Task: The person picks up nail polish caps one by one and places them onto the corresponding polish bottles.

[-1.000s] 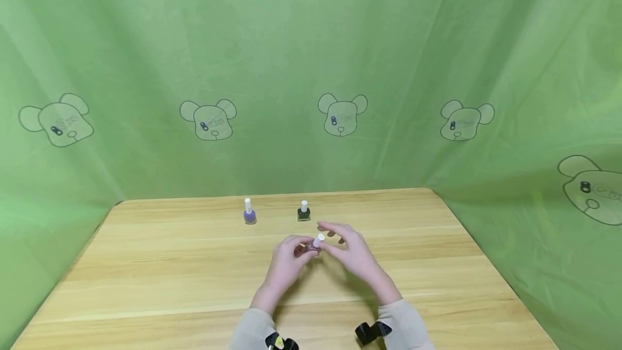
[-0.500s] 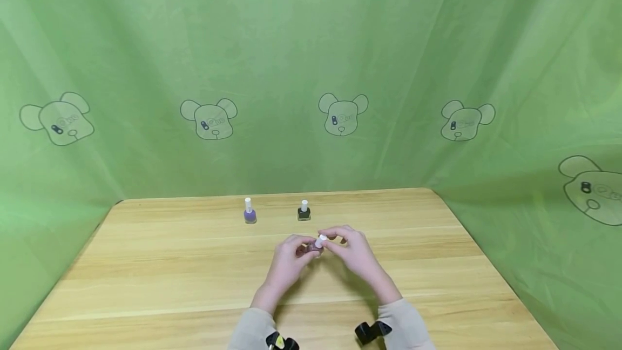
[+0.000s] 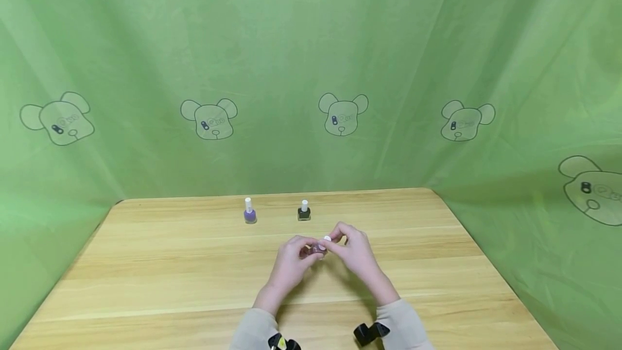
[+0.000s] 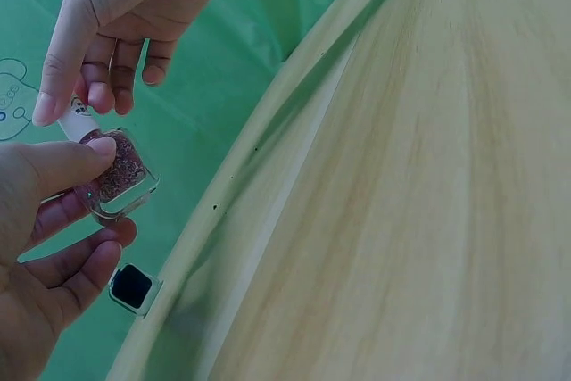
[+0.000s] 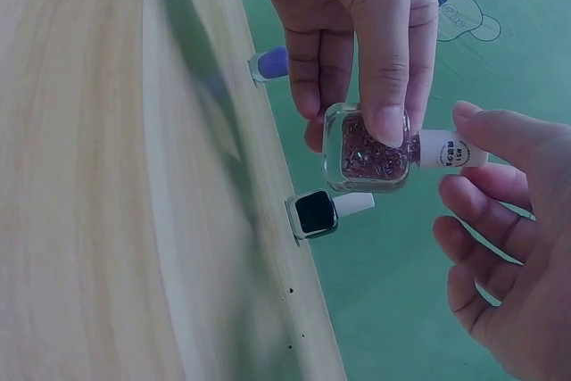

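Right now, from my remote seat, I see the left hand (image 3: pixel 290 263) pinching a glitter polish bottle (image 5: pixel 370 149) between thumb and fingers, held just above the table (image 3: pixel 146 263) near its middle; the right hand (image 3: pixel 357 255) has its thumb and forefinger curled round the bottle's white cap (image 5: pixel 451 149), other fingers loosely bent; behind the hands, near the table's far edge, a purple polish bottle (image 3: pixel 249 211) and a dark polish bottle (image 3: pixel 304 210) stand upright and apart; a green cloth (image 3: pixel 311 69) printed with bear heads hangs behind.
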Demonstrator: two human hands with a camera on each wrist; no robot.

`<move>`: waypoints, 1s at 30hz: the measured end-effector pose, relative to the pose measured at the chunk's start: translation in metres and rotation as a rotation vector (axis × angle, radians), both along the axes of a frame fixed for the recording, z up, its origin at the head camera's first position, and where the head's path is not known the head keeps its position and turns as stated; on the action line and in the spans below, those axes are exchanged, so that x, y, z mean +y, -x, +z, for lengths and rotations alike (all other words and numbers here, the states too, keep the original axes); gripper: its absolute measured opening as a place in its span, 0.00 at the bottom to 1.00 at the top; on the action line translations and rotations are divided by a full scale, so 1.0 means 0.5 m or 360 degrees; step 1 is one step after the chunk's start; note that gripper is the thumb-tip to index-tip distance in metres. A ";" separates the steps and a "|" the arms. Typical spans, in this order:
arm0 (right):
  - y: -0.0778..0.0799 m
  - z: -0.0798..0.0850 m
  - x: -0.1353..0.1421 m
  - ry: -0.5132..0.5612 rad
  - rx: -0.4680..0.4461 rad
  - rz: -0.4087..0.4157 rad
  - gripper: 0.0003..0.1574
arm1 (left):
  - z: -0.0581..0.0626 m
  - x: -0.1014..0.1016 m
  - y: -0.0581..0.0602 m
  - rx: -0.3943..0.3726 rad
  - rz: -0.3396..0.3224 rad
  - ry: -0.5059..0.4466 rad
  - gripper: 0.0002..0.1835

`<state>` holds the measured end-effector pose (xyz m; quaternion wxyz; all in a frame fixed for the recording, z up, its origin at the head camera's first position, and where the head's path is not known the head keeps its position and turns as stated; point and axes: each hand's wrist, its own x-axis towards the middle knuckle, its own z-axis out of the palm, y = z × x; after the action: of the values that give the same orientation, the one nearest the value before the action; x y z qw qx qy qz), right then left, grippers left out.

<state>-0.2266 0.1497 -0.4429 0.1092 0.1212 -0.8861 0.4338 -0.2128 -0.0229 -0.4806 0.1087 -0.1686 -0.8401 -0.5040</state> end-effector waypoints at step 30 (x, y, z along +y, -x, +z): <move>0.007 -0.003 0.012 0.0000 -0.0035 0.0301 0.18 | 0.000 -0.007 0.006 0.0049 0.0052 -0.0039 0.16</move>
<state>-0.2301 0.1556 -0.4446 0.0580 0.1995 -0.8718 0.4436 -0.2158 -0.0264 -0.4804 0.1318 -0.1613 -0.8347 -0.5097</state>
